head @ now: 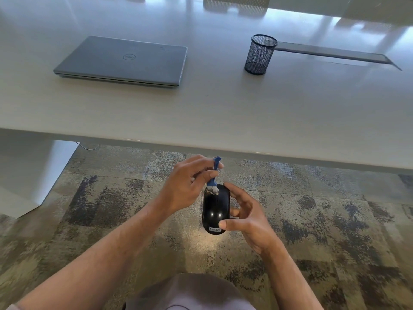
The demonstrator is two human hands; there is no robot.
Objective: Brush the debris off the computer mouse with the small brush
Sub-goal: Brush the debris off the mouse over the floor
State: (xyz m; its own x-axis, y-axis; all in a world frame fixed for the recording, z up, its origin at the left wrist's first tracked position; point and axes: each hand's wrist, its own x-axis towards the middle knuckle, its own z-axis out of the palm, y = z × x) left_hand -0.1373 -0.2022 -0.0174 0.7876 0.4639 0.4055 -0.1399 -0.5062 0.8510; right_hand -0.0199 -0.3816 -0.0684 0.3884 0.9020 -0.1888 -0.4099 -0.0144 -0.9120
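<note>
Right now my left hand (pixel 190 184) pinches the small brush (pixel 213 175) by its blue handle, fingers curled round it, bristles pointing down and touching the far end of the computer mouse (pixel 215 209). My right hand (pixel 245 218) grips the mouse from its right side – thumb on the near end by the label, fingers curled round the far edge – and holds it in the air over the carpet (pixel 312 220), below the near edge of the table (pixel 223 113), not resting on anything.

What the next stroke turns on: the mouse's long axis runs straight away from me, label end toward my body, and the debris (pixel 209 191) sits as a pale speckled patch at the far end, on the left half, right under the bristles. That puts it on my left hand's side, just below and to the right of those fingers, while my right fingertips lie just beside it on the other side. I judge a short flick away from me, off the far end, would clear it without dragging grit down the length of the shell – only 1 patch shows from here
</note>
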